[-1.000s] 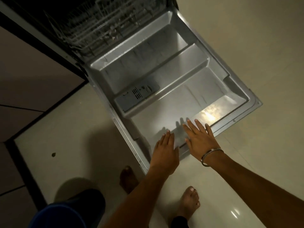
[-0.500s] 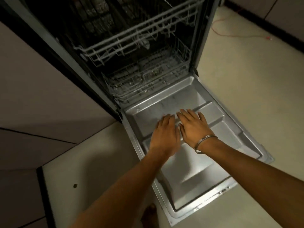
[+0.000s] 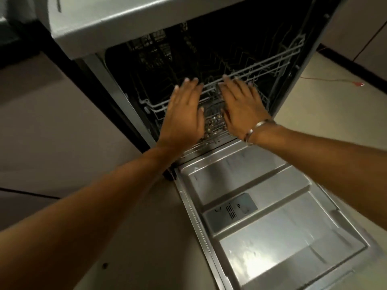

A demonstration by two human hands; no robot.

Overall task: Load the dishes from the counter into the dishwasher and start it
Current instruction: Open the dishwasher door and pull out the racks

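The dishwasher stands with its steel door folded flat down toward me. Inside the dark tub the upper wire rack spans the opening, and a lower rack shows between my hands. My left hand and my right hand are stretched side by side, fingers straight, at the front rail of the upper rack. The fingertips reach the rail; whether they touch it I cannot tell. Neither hand holds anything. No dishes are in view.
A detergent dispenser sits in the middle of the door's inner panel. Dark cabinet fronts run to the left. Pale floor tiles lie to the right, with a red cord trailing across them.
Both hands rose from the door's inner panel up to the front of the upper rack. My view lifted, so the dishwasher's top and the whole tub opening now show.
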